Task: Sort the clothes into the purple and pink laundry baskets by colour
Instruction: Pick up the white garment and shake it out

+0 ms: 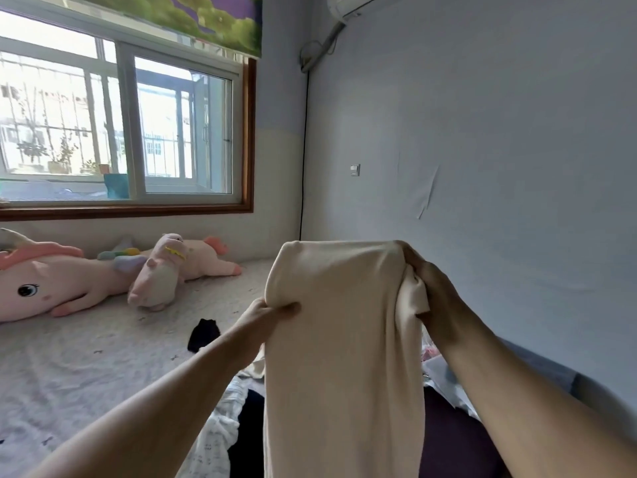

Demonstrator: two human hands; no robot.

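— Status of the hold?

— I see both hands raised over the bed (pixel 86 357). The left hand (pixel 265 315) pinches the cream garment (pixel 341 357) at its upper left edge; the right hand (pixel 427 291) bunches the upper right corner in curled fingers.

— Orientation?

— Long axis vertical, hanging straight below the two grips, top edge level between them.

— Step?

— I judge it an inspection before sorting. Neither basket is in view; the next move calls for locating the one for light colours.

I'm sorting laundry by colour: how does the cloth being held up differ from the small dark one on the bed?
The cream garment is pale, large and hangs from both hands; the black garment is dark, small and lies crumpled, untouched, on the bed. Both are unsorted.
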